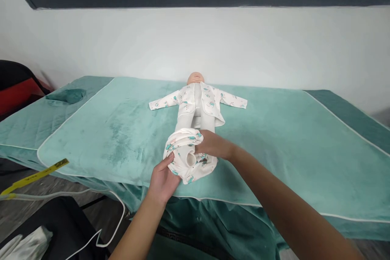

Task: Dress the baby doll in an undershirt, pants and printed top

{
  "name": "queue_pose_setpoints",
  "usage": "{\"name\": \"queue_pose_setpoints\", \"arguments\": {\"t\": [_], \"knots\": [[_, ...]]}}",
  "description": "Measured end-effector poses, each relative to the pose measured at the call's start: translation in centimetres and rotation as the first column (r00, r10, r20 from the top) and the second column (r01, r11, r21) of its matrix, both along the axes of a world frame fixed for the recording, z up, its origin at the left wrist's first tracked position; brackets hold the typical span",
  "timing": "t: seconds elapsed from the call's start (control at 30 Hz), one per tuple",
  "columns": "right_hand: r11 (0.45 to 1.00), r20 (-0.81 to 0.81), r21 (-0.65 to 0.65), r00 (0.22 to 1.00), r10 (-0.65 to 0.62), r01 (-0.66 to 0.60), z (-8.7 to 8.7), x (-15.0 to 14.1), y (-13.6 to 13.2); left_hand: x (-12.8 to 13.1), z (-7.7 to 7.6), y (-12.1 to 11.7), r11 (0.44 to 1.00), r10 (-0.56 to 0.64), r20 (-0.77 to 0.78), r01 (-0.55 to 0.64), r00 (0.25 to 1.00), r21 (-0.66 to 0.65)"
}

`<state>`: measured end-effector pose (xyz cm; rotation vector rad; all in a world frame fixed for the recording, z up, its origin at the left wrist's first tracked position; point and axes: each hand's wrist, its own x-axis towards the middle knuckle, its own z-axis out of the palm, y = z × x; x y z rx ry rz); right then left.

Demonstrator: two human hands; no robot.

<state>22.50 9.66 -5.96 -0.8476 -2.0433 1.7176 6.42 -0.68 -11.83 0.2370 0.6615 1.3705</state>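
Observation:
A baby doll [198, 101] lies on its back on the bed, legs towards me, in an open white jacket [213, 105] with a small printed pattern. Its sleeves stretch out to both sides. Matching baby pants [185, 170] are bunched up around the doll's lower legs and feet. My left hand [164, 176] grips the near left edge of the pants, thumb on top of the cloth. From the right, my right hand [213, 144] reaches into the bunched pants at the top; its fingertips are hidden in the fabric.
A green velvet cover [289, 138] with white piping lies over the bed, which has a face hole [68, 95] at left. A white wall [274, 44] stands behind. A dark chair [57, 227] with a pale cloth [27, 243], a white cable [120, 215] and a yellow tag [36, 175] are at front left.

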Motion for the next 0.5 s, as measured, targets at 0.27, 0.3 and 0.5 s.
{"name": "queue_pose_setpoints", "arguments": {"t": [0.27, 0.3, 0.5], "knots": [[0.924, 0.138, 0.345, 0.965, -0.222, 0.163, -0.9, -1.3, 0.0, -1.4, -0.6, 0.2, 0.999, -0.003, -0.254, 0.011, 0.967, 0.03], [0.921, 0.154, 0.353, 0.96, -0.234, 0.168, -1.0, -1.4, 0.0, -1.7, -0.6, 0.5, 1.0, 0.003, -0.298, 0.006, 0.955, 0.029], [0.915, 0.171, 0.355, 0.949, -0.266, 0.192, -1.3, -1.7, -0.1, -2.7, -0.3, 3.3, 0.993, 0.071, -0.584, -0.005, 0.809, 0.115]]}}
